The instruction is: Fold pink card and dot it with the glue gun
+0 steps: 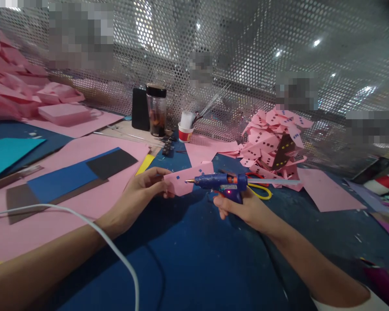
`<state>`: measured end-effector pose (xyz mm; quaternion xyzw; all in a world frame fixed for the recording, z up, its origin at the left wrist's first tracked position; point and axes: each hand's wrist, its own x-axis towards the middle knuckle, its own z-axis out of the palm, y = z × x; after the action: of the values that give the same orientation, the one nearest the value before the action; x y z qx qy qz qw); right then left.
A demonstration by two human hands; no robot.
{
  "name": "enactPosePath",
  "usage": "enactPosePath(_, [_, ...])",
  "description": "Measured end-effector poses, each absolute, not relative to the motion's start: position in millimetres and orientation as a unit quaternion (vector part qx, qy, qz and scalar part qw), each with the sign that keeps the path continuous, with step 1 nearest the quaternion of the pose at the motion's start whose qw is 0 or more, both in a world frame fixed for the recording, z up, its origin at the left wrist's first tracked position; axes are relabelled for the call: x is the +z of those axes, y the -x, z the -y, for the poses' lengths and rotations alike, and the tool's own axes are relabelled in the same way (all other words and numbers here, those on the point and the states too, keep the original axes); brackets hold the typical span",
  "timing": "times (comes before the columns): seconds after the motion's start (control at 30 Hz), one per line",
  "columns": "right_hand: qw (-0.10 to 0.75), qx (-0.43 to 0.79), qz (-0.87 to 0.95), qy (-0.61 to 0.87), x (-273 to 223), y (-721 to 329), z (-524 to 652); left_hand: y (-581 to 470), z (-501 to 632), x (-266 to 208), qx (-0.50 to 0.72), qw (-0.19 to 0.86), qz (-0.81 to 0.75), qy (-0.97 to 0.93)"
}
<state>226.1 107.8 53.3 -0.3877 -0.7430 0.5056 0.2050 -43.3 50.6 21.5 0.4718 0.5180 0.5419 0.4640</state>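
The card (180,188), raised over the blue worktop (188,259), is pinched at its near left end between the left hand's (142,190) thumb and fingers, while the right hand (243,205) is wrapped round the gun (209,181), whose nozzle (190,181) overlaps the card, contact unclear. Gluing by the blue squares seems the step in hand, and the next move appears to call for a steady card and fine nozzle placement. Around sit a pink heap (16,73), a dotted pile (259,149), a jar (157,112) and a cup (185,134); the white cable (116,250) across the left forearm and the scissors (262,192) behind the gun might snag.
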Motion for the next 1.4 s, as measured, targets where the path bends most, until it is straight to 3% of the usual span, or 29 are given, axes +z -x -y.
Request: enactPosePath(1.4, [0.174,0.342,0.837,0.39,45.4,-220.7,-102.2,42.4,-49.0,21.2,0.52,0.481,-0.505,-0.493])
